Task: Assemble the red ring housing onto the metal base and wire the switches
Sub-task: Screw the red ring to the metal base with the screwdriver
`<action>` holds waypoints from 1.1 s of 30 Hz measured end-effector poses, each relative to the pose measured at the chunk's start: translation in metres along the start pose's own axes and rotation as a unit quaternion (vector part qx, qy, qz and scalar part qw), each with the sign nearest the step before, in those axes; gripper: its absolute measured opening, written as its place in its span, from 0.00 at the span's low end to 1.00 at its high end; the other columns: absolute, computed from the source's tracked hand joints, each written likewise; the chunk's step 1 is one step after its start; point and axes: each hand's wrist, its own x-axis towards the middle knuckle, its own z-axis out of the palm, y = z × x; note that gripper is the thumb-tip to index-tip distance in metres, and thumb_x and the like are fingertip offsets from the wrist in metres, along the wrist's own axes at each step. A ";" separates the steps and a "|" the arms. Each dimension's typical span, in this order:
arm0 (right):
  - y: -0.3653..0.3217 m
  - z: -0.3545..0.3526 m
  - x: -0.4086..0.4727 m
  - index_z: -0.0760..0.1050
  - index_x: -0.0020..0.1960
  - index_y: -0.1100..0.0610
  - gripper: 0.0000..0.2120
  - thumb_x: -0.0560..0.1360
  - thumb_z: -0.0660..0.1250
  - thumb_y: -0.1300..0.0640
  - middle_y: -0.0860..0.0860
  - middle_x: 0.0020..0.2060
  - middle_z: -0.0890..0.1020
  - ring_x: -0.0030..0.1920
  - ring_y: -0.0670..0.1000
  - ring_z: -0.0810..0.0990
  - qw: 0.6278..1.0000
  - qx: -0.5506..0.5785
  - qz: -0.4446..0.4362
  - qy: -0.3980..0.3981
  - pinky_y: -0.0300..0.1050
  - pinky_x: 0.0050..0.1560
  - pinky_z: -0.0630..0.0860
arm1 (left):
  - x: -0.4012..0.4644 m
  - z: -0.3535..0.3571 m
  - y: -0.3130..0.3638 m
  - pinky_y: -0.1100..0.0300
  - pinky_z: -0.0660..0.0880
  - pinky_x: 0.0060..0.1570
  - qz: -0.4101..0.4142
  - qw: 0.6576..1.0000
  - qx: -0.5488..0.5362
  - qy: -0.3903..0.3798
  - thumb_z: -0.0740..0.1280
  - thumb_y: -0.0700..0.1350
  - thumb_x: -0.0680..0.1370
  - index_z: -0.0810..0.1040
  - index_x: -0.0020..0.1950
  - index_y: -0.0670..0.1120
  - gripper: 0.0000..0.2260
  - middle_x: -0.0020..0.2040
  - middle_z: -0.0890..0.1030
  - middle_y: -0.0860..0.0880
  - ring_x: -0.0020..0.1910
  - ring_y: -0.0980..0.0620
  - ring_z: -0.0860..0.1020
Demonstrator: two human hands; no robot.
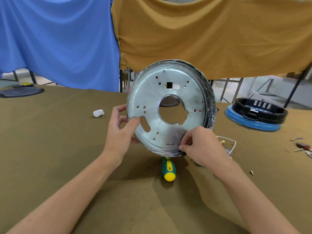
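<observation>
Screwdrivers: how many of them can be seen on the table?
1. A screwdriver with a green and yellow handle lies on the table, just below the metal base that both hands hold up. Its shaft is hidden behind the base; others may be hidden too.

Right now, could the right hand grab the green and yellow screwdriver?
Probably not yet: the right hand is busy pinching the metal base. The screwdriver lies uncovered on the table just below, so letting go would free the way.

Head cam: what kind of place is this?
Likely a workshop assembly bench: cloth-covered table, screwdriver lying on it, metal base held up by left hand and right hand, metal frames behind.
</observation>
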 end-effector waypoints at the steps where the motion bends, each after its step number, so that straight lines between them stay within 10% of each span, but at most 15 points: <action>1: 0.001 -0.002 0.000 0.84 0.38 0.52 0.05 0.72 0.75 0.56 0.44 0.31 0.81 0.36 0.45 0.79 1.000 0.017 -0.004 -0.009 0.34 0.32 0.70 | 0.000 0.000 0.000 0.51 0.81 0.32 -0.001 1.000 0.000 0.003 0.69 0.51 0.70 0.73 0.60 0.55 0.18 0.56 0.79 0.36 0.46 0.42 0.84; 12: 0.009 -0.013 -0.006 0.86 0.41 0.48 0.05 0.72 0.75 0.58 0.42 0.39 0.81 0.49 0.51 0.77 0.992 0.103 -0.071 0.012 0.47 0.52 0.75 | 0.005 -0.002 -0.005 0.49 0.81 0.32 -0.019 0.999 -0.032 0.026 0.69 0.45 0.78 0.72 0.62 0.48 0.14 0.53 0.80 0.35 0.38 0.47 0.84; 20: 0.008 -0.005 0.000 0.86 0.39 0.50 0.05 0.70 0.77 0.60 0.41 0.36 0.82 0.40 0.35 0.78 0.993 0.113 -0.040 0.006 0.24 0.37 0.69 | 0.002 0.000 -0.001 0.50 0.81 0.32 -0.004 1.000 -0.014 0.015 0.71 0.52 0.70 0.73 0.61 0.52 0.20 0.54 0.79 0.36 0.40 0.49 0.84; 33: 0.003 0.001 -0.005 0.81 0.33 0.46 0.12 0.71 0.76 0.59 0.41 0.32 0.82 0.37 0.40 0.79 0.993 0.111 0.031 0.018 0.29 0.32 0.68 | 0.001 0.000 -0.001 0.51 0.81 0.32 0.011 1.000 -0.004 0.006 0.72 0.59 0.64 0.74 0.58 0.58 0.24 0.51 0.78 0.42 0.43 0.51 0.84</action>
